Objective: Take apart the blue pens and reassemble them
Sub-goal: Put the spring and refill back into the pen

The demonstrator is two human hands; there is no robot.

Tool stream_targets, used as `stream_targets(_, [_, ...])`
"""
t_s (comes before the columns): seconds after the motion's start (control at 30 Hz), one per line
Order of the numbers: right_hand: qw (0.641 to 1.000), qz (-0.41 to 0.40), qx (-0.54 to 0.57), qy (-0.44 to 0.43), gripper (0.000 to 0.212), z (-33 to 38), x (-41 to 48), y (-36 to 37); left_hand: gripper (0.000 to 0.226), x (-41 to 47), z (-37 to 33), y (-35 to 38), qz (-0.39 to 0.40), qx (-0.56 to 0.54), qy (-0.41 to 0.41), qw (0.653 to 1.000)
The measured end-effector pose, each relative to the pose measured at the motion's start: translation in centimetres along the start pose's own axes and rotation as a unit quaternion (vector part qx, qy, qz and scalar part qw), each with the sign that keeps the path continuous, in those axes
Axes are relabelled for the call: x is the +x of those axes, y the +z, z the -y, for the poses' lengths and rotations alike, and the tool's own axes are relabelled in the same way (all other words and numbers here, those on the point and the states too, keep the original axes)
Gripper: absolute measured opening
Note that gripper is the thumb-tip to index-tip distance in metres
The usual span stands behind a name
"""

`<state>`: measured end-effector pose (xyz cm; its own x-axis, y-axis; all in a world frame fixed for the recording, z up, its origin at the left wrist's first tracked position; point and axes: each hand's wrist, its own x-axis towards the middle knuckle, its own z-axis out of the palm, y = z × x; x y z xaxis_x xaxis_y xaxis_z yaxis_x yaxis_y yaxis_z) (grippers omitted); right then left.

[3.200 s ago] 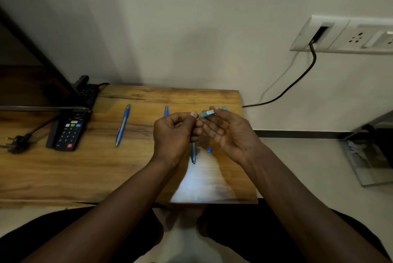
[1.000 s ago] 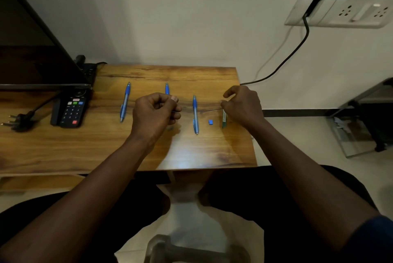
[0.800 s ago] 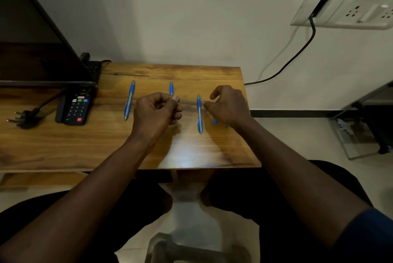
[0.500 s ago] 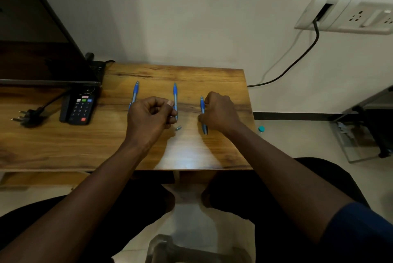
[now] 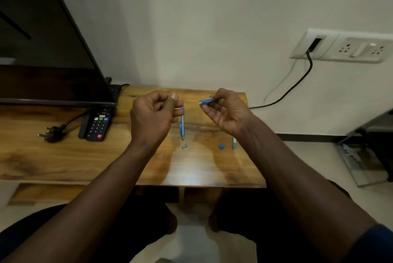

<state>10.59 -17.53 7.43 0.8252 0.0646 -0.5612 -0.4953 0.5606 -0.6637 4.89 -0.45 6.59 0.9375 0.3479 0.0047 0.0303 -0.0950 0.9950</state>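
Fingers of the right hand (image 5: 225,111) pinch a blue pen barrel (image 5: 205,101) above the desk (image 5: 63,156); left hand (image 5: 154,113) is curled, contents unclear. Light, slick plastic: grip mid-barrel.

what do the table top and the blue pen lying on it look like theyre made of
The table top looks like wood or a wood-look laminate with a glossy finish: brown grain streaks and a pale glare patch near its front edge. The blue pen looks like smooth moulded plastic, judging by its even blue colour and slight sheen; its tip is too small to judge.
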Motion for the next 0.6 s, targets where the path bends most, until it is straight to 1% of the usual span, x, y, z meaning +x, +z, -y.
stream_targets(0.1, [0.993,0.026,0.116,0.013,0.010,0.9,-0.8,0.9,0.013,0.3,-2.3,0.5,-0.014,-0.051,0.020,0.998])
stream_targets(0.17, [0.984,0.040,0.175,0.015,0.016,1.3,-1.2,1.4,0.012,0.4,-3.8,1.0,-0.017,-0.080,0.033,0.996])
stream_targets(0.23, [0.977,0.039,0.210,0.013,0.023,1.7,-1.7,1.7,0.013,0.3,-4.9,1.4,-0.013,-0.090,0.047,0.995])
stream_targets(0.3, [0.970,0.038,0.241,0.010,0.026,2.0,-2.3,1.7,0.013,0.1,-5.9,1.8,-0.005,-0.094,0.060,0.994])
stream_targets(0.43, [0.961,0.035,0.275,0.000,0.020,2.7,-3.4,1.9,0.012,-0.4,-7.2,2.8,0.012,-0.079,0.085,0.993])
stream_targets(0.6, [0.965,0.045,0.260,-0.013,0.016,3.2,-3.8,1.8,0.014,-1.0,-7.6,3.8,0.031,-0.085,0.084,0.992])
